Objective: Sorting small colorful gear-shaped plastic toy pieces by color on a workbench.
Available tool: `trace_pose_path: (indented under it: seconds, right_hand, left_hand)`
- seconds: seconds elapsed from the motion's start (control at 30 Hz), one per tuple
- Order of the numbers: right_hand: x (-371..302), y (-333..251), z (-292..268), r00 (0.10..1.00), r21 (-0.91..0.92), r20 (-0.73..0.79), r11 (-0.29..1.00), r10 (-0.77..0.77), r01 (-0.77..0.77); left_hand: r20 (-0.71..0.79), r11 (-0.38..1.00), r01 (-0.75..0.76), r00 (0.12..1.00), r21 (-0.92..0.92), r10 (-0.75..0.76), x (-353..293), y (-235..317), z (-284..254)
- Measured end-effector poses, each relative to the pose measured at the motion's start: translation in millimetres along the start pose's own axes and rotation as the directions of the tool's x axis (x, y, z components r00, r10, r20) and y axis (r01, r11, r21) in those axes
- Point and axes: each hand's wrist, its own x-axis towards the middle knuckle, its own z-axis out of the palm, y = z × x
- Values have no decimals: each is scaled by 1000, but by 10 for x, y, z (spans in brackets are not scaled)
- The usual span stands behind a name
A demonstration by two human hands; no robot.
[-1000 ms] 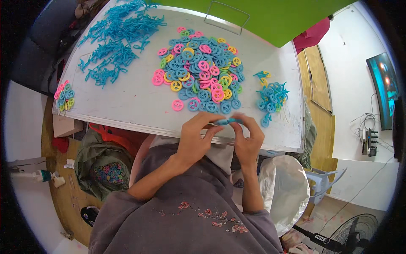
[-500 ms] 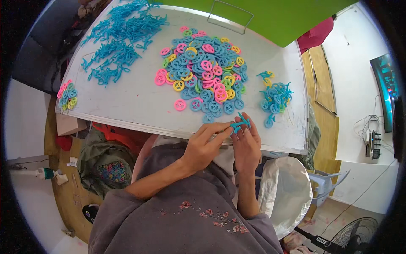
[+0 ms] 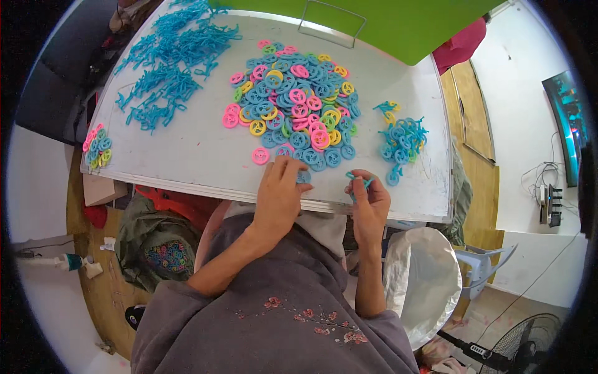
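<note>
My left hand [image 3: 278, 196] is over the table's near edge, fingers bent and thumb held apart from them. A small blue plastic wheel [image 3: 303, 177] lies in the gap between its thumb and forefinger. Part of the wheel is hidden by the fingers. My right hand [image 3: 372, 209] pinches a thin blue plastic piece with short prongs [image 3: 356, 178] just to the right. Ahead of both hands spreads a heap of blue, pink, yellow and green wheels [image 3: 296, 103]. A single pink wheel [image 3: 260, 156] sits at the heap's near left.
A large pile of blue pronged pieces [image 3: 165, 75] covers the far left of the white table [image 3: 205, 140]. At the right is a small pile of pieces with wheels [image 3: 402, 140]. Several wheels [image 3: 98, 148] lie by the left edge. A silvery bag [image 3: 423, 280] stands below right.
My left hand has let go of the blue pieces and moved left to the wheels at the near edge of the heap. The right hand keeps its piece and has turned slightly.
</note>
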Motion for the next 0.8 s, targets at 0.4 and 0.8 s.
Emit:
trace_pose_path:
  seconds: [0.4, 0.8]
  right_hand:
    - [-7, -104, 48, 996, -170, 75, 985, 44, -31]
    - [-47, -179, 144, 991, -188, 130, 980, -33, 57]
  left_hand:
    - [389, 396, 514, 850, -761, -356, 92, 132, -148]
    - [396, 447, 500, 865, -742, -309, 66, 114, -45]
